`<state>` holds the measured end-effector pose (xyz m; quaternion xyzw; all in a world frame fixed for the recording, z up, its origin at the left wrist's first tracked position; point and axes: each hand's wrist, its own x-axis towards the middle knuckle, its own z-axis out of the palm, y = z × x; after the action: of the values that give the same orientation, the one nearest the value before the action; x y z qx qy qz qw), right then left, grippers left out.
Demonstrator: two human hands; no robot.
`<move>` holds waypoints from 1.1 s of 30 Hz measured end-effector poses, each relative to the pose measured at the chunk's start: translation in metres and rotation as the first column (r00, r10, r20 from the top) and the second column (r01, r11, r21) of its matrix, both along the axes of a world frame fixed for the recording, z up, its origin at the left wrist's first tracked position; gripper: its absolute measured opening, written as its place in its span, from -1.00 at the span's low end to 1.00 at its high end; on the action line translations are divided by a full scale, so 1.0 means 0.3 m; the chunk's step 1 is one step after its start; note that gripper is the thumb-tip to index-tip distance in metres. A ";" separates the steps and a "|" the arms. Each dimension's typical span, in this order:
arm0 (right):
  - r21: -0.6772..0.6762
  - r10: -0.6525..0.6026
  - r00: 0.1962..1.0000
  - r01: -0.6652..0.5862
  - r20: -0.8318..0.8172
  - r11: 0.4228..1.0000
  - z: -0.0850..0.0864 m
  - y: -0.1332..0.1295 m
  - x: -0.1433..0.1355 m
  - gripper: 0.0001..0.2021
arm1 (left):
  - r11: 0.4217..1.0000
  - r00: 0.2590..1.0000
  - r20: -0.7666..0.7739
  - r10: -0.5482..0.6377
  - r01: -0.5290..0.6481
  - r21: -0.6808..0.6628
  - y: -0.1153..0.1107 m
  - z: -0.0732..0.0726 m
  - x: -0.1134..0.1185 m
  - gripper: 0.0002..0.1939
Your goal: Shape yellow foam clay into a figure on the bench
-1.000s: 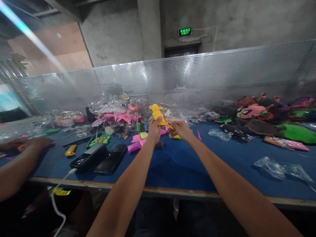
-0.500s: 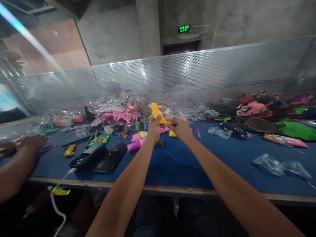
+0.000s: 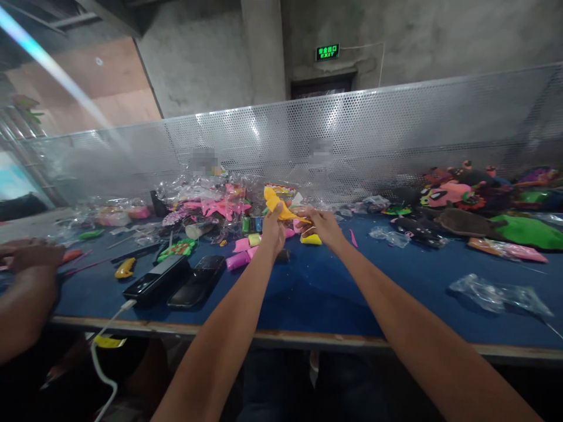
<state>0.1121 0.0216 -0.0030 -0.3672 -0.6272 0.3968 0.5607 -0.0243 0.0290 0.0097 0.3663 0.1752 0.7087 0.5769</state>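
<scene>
A yellow, soft-looking piece like modelling clay is held up above the table between my two hands. My left hand is closed round its lower left side, with the thicker lobed end standing out above the fingers. With its fingertips, my right hand pinches the thin, drawn-out end on the right. Below the hands lie pink and purple clay packs and a yellow pack. Small coloured tubs stand just left of my left hand.
A black phone and a black device with a white cable lie at the left front. A co-worker's hands are at the far left. Clear wrappers and dark and green figures lie right. A perforated metal screen stands behind.
The yellow piece has tilted left and lower, and its right end is drawn out longer. My right hand has shifted slightly. The co-worker's hands have moved left.
</scene>
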 end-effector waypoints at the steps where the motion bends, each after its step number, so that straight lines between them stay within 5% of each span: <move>1: -0.012 0.013 1.000 -0.014 -0.009 1.000 0.001 0.000 -0.001 -0.50 | 1.000 1.000 -0.001 0.005 -0.005 -0.007 0.002 -0.001 0.000 -0.60; 11: 0.022 0.002 0.997 -0.004 0.082 1.000 -0.006 0.013 0.001 -0.67 | 0.996 0.999 -0.030 0.037 -0.039 -0.082 0.010 0.001 -0.003 -0.60; 17: 0.035 -0.038 0.995 0.035 0.094 0.999 -0.003 0.008 0.013 -0.56 | 0.997 1.000 0.006 0.004 -0.004 -0.080 0.004 0.004 -0.003 -0.64; 23: 0.290 -0.293 0.950 0.253 0.104 0.923 -0.001 0.008 0.025 -0.42 | 0.991 0.981 -0.146 -0.129 0.120 -0.066 -0.007 -0.004 0.016 -0.68; 27: 0.338 -0.359 0.931 0.319 0.061 0.885 0.004 0.009 0.023 -0.41 | 0.987 0.950 -0.269 -0.158 0.150 -0.050 -0.006 -0.019 0.020 -0.68; 33: 0.246 -0.234 0.971 0.237 -0.041 0.940 0.011 0.018 0.031 -0.33 | 0.989 0.879 -0.475 -0.044 0.106 0.104 -0.023 -0.038 0.034 -0.53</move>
<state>0.1214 0.0270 0.0004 -0.3637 -0.6205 0.2470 0.6493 -0.0142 0.0223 -0.0016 0.5701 0.2504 0.5852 0.5194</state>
